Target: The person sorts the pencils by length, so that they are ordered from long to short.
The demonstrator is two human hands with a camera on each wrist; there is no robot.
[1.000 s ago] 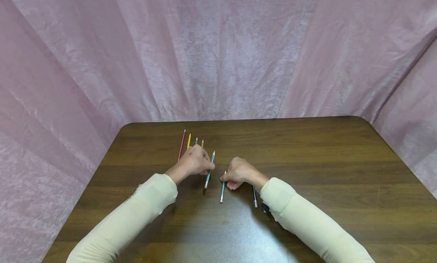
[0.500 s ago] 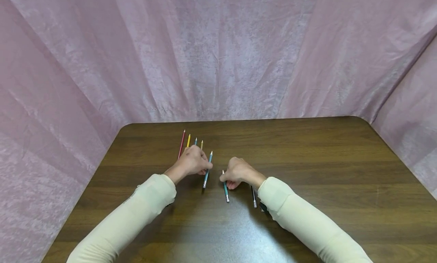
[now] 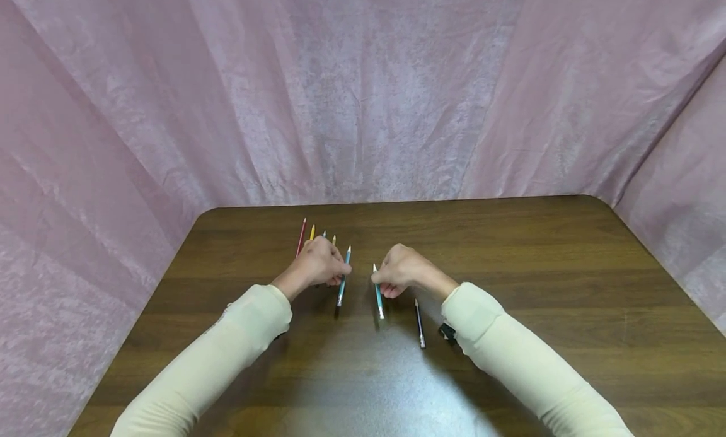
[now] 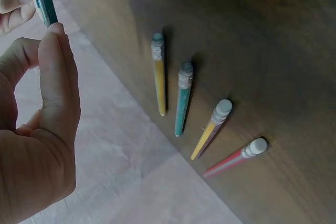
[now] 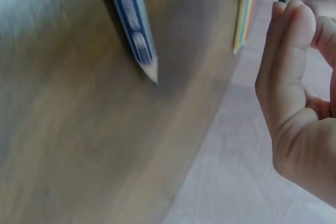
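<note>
My left hand (image 3: 317, 260) pinches a teal pencil (image 3: 342, 292) between thumb and fingers, point away and eraser end toward me. A second teal pencil (image 3: 379, 303) is pinched near its point by my right hand (image 3: 401, 270), a short gap to the right. Below and beside the left hand lie a red pencil (image 4: 231, 165), a yellow pencil (image 4: 206, 139), a teal pencil (image 4: 182, 103) and another yellow pencil (image 4: 159, 85), spread in a row. The dark blue pencil (image 5: 131, 19) lies on the table near the right wrist, its point facing away from me.
The brown wooden table (image 3: 510, 254) stretches out on both sides, with rounded far corners. Pink curtains (image 3: 368, 90) hang behind it and along the sides. A small black device (image 3: 447, 331) shows under the right sleeve.
My right hand has moved away from me with its pencil, whose eraser end has swung right. More of the dark blue pencil shows. The left hand has shifted slightly left and away.
</note>
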